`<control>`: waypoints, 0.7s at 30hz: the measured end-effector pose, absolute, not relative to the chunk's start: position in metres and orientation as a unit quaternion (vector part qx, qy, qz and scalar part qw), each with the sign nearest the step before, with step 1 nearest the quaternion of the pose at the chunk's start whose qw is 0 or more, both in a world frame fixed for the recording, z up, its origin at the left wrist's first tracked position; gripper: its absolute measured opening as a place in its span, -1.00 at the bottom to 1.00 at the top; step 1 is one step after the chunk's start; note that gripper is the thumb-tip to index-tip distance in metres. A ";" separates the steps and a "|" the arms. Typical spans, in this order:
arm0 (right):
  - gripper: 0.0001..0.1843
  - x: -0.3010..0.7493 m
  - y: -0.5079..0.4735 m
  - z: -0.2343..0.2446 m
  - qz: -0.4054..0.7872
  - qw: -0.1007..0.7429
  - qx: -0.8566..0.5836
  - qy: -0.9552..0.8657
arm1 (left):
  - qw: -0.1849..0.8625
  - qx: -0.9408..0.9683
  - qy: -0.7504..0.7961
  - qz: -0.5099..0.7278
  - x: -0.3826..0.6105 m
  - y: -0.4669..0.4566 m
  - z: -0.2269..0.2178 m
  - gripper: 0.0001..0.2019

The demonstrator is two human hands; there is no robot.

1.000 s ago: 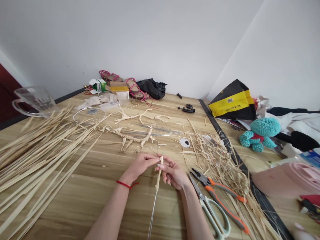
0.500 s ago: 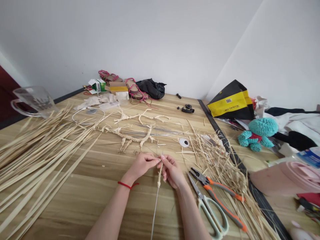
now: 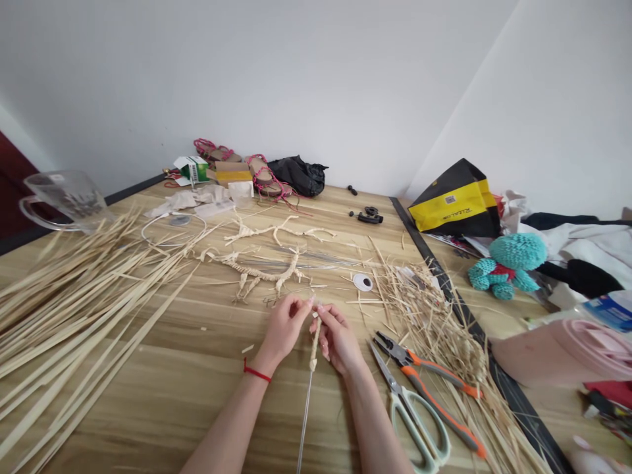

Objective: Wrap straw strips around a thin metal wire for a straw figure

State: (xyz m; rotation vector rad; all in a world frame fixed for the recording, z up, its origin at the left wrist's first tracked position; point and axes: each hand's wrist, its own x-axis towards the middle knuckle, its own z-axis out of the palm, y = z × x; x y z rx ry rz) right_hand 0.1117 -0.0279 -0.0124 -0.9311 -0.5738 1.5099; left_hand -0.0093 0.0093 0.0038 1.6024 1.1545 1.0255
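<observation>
Both hands (image 3: 311, 329) pinch straw-wrapped wire (image 3: 313, 342) above table (image 3: 187, 395).

Plain white wall (image 3: 276, 72) filled the upper half of the frame and met a second white wall (image 3: 557, 85) along a slanted corner line at upper right. A dark baseboard (image 3: 133, 187) ran below the wall at left, and a dark red panel (image 3: 12, 178) showed at the far left edge. A light wood-grain table (image 3: 187, 368) occupied the lower frame. A black strip (image 3: 419, 238) along its right side divided it from an adjoining wooden surface (image 3: 498, 313) at right. Light was even and diffuse, and shadows were soft.
</observation>
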 end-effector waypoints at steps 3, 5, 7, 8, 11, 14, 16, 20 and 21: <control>-0.68 0.110 -0.027 -0.014 0.636 0.609 -0.406 -0.244 | 0.453 0.682 0.434 0.376 -0.007 0.007 0.004 -0.64; -0.68 0.109 -0.027 -0.014 0.622 0.622 -0.411 -0.241 | 0.441 0.707 0.418 0.361 -0.007 0.006 0.005 -0.62; -0.68 0.108 -0.027 -0.014 0.610 0.634 -0.414 -0.234 | 0.416 0.724 0.414 0.362 -0.006 0.006 0.005 -0.61; -0.68 0.108 -0.027 -0.014 0.608 0.637 -0.414 -0.230 | 0.408 0.728 0.414 0.363 -0.004 0.005 0.005 -0.61; -0.69 0.106 -0.027 -0.015 0.605 0.642 -0.415 -0.222 | 0.411 0.725 0.416 0.363 0.000 0.004 0.001 -0.63; -0.69 0.105 -0.028 -0.017 0.600 0.640 -0.424 -0.224 | 0.428 0.717 0.416 0.360 0.004 0.002 -0.002 -0.66; -0.69 0.105 -0.029 -0.019 0.602 0.631 -0.432 -0.229 | 0.442 0.712 0.409 0.362 0.005 0.002 -0.003 -0.69; -0.67 0.106 -0.028 -0.021 0.604 0.625 -0.440 -0.225 | 0.462 0.699 0.406 0.365 0.007 0.000 -0.005 -0.69; -0.67 0.106 -0.028 -0.021 0.604 0.628 -0.438 -0.222 | 0.466 0.694 0.408 0.365 0.008 0.000 -0.005 -0.68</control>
